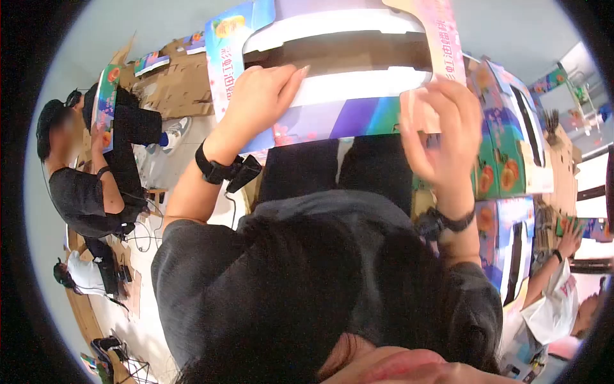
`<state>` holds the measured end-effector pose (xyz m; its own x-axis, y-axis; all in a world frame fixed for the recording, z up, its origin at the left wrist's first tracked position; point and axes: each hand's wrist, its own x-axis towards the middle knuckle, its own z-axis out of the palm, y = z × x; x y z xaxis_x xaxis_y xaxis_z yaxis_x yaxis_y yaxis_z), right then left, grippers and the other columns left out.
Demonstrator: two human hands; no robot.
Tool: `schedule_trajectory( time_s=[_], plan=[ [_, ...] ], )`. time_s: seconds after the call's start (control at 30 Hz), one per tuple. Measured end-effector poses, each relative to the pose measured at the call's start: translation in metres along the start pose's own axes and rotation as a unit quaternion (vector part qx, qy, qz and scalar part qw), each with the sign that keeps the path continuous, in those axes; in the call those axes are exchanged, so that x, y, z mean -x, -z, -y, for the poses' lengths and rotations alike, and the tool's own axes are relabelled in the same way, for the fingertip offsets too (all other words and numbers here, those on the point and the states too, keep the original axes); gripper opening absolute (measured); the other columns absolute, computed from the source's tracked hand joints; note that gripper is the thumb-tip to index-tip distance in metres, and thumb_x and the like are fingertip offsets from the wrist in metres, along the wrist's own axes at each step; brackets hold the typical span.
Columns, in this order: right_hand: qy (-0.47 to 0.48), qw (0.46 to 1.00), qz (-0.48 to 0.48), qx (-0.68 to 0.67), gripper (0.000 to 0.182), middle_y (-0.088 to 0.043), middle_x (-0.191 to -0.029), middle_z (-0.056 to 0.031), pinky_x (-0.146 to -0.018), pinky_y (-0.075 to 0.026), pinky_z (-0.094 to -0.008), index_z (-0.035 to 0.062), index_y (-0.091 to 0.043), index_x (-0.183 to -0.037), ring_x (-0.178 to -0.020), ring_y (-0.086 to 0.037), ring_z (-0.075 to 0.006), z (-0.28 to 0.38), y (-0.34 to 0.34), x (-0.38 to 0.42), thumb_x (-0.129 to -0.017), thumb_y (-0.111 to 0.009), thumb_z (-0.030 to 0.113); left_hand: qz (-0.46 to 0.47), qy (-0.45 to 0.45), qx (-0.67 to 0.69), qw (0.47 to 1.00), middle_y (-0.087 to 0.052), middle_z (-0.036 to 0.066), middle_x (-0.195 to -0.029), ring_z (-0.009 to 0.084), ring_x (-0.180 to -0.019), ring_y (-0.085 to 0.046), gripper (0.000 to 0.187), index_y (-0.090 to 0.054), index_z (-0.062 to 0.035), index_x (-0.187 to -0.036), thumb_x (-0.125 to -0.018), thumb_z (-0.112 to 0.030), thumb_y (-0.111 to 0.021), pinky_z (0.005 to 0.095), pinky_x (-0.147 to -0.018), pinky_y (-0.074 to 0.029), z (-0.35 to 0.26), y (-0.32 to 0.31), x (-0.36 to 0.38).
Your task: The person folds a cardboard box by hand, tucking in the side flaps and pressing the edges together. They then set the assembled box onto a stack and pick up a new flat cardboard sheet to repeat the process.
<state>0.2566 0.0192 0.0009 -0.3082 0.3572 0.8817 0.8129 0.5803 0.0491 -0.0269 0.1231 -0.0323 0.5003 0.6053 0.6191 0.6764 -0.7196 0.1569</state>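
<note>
A printed cardboard fruit carton [307,121] lies in front of me, with purple, blue and green bands and a long opening in its top. White inner flaps [364,83] border that opening, and pink end flaps with printed characters stand at both sides. My left hand [265,96] is closed over the carton's near left part, fingers bent in at the edge of the opening. At the near right corner, my right hand [448,121] is open, its fingers curved and apart, slightly blurred, close over the end flap. Dark straps with small devices sit on both wrists.
More printed cartons [505,153] are stacked to my right, with another carton [505,249] below them. Flat brown cardboard [173,77] lies at the far left. A person [83,179] sits at left holding a carton piece; other people are at lower left and lower right.
</note>
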Motion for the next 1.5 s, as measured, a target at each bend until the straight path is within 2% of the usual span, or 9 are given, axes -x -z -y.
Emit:
schedule_trajectory(
  time_s=[0.23, 0.37, 0.6, 0.8, 0.9, 1.1, 1.23, 1.43, 1.5],
  plan=[
    [-0.033, 0.988, 0.144, 0.032, 0.043, -0.062, -0.111, -0.0167, -0.088, -0.046, -0.0460, 0.0022, -0.062, -0.110, -0.104, -0.059, -0.0355, -0.002, -0.008, 0.031, -0.086, -0.071, 0.037, 0.052, -0.025, 0.046, 0.997, -0.061, 0.020, -0.069, 0.0422, -0.067, -0.060, 0.037, -0.060, -0.0042, -0.073, -0.100, -0.029, -0.057, 0.0517, -0.063, -0.046, -0.032, -0.018, 0.008],
    [-0.121, 0.981, 0.153, -0.012, 0.042, -0.057, -0.101, -0.0157, -0.080, -0.045, -0.0453, 0.0019, -0.062, -0.106, -0.092, -0.056, -0.0346, -0.011, -0.034, 0.074, -0.083, -0.073, 0.036, 0.067, -0.062, 0.014, 0.996, -0.063, 0.016, -0.067, 0.0377, -0.064, -0.061, 0.036, -0.059, -0.0065, -0.070, -0.100, -0.027, -0.057, 0.0478, -0.064, -0.046, -0.036, -0.041, 0.016],
    [-0.131, 0.982, 0.132, 0.023, 0.035, -0.056, -0.094, -0.0139, -0.077, -0.045, -0.0446, 0.0025, -0.064, -0.095, -0.088, -0.055, -0.0332, -0.005, -0.038, 0.094, -0.080, -0.074, 0.032, 0.081, -0.084, -0.001, 0.993, -0.062, 0.013, -0.065, 0.0351, -0.064, -0.062, 0.035, -0.058, -0.0082, -0.069, -0.099, -0.027, -0.058, 0.0460, -0.065, -0.046, -0.042, -0.048, 0.015],
    [-0.080, 0.995, 0.047, -0.039, 0.045, -0.063, -0.122, -0.0139, -0.098, -0.045, -0.0454, 0.0036, -0.067, -0.115, -0.118, -0.057, -0.0351, -0.009, -0.014, 0.092, -0.077, -0.078, 0.024, 0.045, -0.075, -0.020, 0.996, -0.062, 0.011, -0.063, 0.0324, -0.062, -0.062, 0.030, -0.058, -0.0100, -0.071, -0.097, -0.026, -0.061, 0.0443, -0.064, -0.045, -0.054, -0.049, 0.034],
    [-0.090, 0.989, 0.038, 0.116, 0.069, -0.053, -0.145, -0.0159, -0.113, -0.035, -0.0489, 0.0045, -0.057, -0.135, -0.139, -0.044, -0.0376, -0.005, 0.006, 0.069, -0.073, -0.081, 0.025, 0.026, -0.077, -0.031, 0.996, -0.062, 0.009, -0.062, 0.0302, -0.061, -0.062, 0.029, -0.057, -0.0111, -0.071, -0.095, -0.026, -0.063, 0.0426, -0.063, -0.043, -0.060, -0.050, 0.041],
    [-0.085, 0.978, 0.101, 0.160, 0.104, -0.030, -0.163, -0.0165, -0.123, -0.017, -0.0552, 0.0058, -0.034, -0.155, -0.152, -0.022, -0.0386, -0.032, 0.018, 0.033, -0.066, -0.085, 0.025, -0.009, -0.091, -0.042, 0.995, -0.061, 0.006, -0.062, 0.0266, -0.060, -0.061, 0.028, -0.056, -0.0122, -0.071, -0.092, -0.026, -0.066, 0.0403, -0.063, -0.043, -0.071, -0.053, 0.056],
    [-0.074, 0.978, 0.116, 0.160, 0.095, -0.035, -0.161, -0.0152, -0.122, -0.017, -0.0556, 0.0065, -0.036, -0.152, -0.151, -0.026, -0.0372, -0.037, 0.015, 0.034, -0.069, -0.082, 0.020, -0.017, -0.104, -0.066, 0.992, -0.061, 0.004, -0.065, 0.0233, -0.061, -0.061, 0.026, -0.055, -0.0129, -0.071, -0.089, -0.025, -0.070, 0.0377, -0.063, -0.043, -0.082, -0.050, 0.072],
    [-0.008, 0.987, -0.040, 0.154, 0.071, -0.052, -0.150, -0.0107, -0.121, -0.019, -0.0564, 0.0104, -0.048, -0.140, -0.142, -0.043, -0.0333, -0.028, 0.014, 0.051, -0.075, -0.076, 0.015, -0.043, -0.139, -0.067, 0.987, -0.056, 0.000, -0.067, 0.0194, -0.063, -0.057, 0.024, -0.055, -0.0143, -0.074, -0.087, -0.025, -0.072, 0.0350, -0.065, -0.041, -0.086, -0.052, 0.093],
    [-0.018, 0.982, -0.033, 0.183, 0.066, -0.054, -0.147, -0.0106, -0.120, -0.020, -0.0548, 0.0106, -0.055, -0.134, -0.139, -0.048, -0.0314, -0.024, 0.018, 0.058, -0.071, -0.074, 0.014, -0.041, -0.144, -0.073, 0.986, -0.055, 0.000, -0.068, 0.0186, -0.064, -0.056, 0.024, -0.055, -0.0147, -0.074, -0.087, -0.026, -0.072, 0.0344, -0.065, -0.040, -0.088, -0.052, 0.097]
  ],
)
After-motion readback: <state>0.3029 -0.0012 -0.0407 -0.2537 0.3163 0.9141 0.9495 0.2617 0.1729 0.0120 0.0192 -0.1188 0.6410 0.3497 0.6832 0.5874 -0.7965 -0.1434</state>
